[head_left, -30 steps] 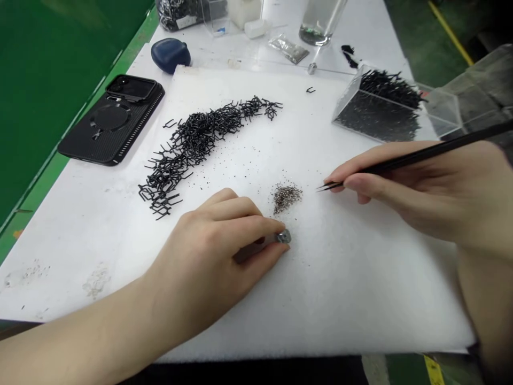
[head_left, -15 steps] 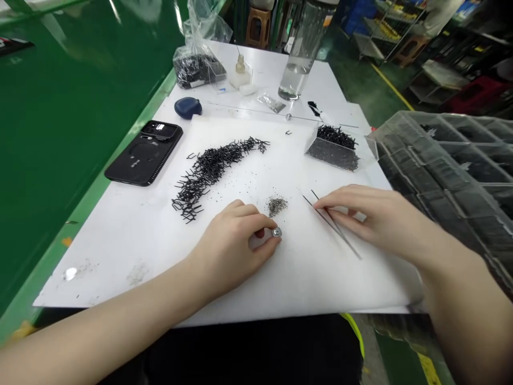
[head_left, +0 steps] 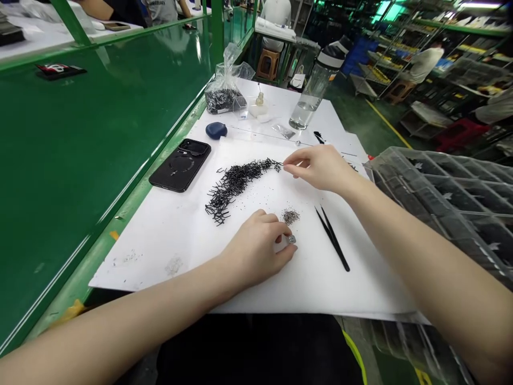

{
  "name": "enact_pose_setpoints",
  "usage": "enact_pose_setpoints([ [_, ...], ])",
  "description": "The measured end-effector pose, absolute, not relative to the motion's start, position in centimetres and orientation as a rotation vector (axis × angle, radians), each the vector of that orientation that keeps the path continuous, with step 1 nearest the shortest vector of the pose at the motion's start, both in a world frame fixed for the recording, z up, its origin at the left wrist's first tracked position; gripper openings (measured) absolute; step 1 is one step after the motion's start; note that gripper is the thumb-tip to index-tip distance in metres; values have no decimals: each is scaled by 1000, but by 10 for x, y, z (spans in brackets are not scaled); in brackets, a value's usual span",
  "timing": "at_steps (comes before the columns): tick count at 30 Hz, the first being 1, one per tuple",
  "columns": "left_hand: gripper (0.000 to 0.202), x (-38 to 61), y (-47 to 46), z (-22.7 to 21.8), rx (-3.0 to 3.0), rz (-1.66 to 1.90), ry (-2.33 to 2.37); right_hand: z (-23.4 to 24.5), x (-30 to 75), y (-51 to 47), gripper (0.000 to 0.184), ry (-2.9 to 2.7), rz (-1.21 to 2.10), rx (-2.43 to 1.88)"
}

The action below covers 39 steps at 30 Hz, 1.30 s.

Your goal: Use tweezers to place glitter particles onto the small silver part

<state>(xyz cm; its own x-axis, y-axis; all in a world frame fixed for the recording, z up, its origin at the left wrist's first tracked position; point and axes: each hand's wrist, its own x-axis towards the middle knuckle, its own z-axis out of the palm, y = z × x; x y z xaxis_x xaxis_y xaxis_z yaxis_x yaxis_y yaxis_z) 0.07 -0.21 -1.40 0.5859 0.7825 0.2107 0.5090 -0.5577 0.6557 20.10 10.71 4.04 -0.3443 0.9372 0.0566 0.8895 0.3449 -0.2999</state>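
Observation:
My left hand (head_left: pixel 260 246) rests low on the white mat, its thumb and index finger closed on a small silvery metal part (head_left: pixel 292 239). My right hand (head_left: pixel 318 167) is at the right end of a curved pile of thin black bent pieces (head_left: pixel 238 182). Its thumb and fingertips pinch at a black bent piece on the pile's edge, partly hidden by the fingers. Black tweezers (head_left: pixel 332 238) lie on the mat below my right forearm, touched by neither hand. A small heap of tiny grains (head_left: pixel 290 216) lies just above the metal part.
A black phone (head_left: pixel 180 164) and a dark blue rounded case (head_left: pixel 216 130) lie at the left. Behind stand a bag of black pieces (head_left: pixel 224 99), a small bottle (head_left: pixel 259 101) and a water bottle (head_left: pixel 308 101). Stacked clear compartment boxes (head_left: pixel 436 198) flank the right side.
My right hand has put the tweezers down on the mat and moved up and left to the pile's end. My left hand still holds the metal part. The view has tilted up.

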Motion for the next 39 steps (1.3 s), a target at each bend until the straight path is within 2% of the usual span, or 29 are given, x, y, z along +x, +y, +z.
enact_pose_setpoints([
  [5,22,1,-1,-18,2281,630,1019,23,189,133,33,-2417,401,-1806],
  [16,15,1,0,-18,2210,724,1040,28,183,146,35,-2257,610,-2027],
  [23,10,1,1,-21,2148,801,1043,37,195,127,34,-2139,718,-1870],
  [31,10,1,0,-16,2120,792,1051,33,225,83,20,-2120,555,-1790],
  [39,11,1,1,-12,2090,806,1067,20,239,80,28,-2186,583,-1696],
])
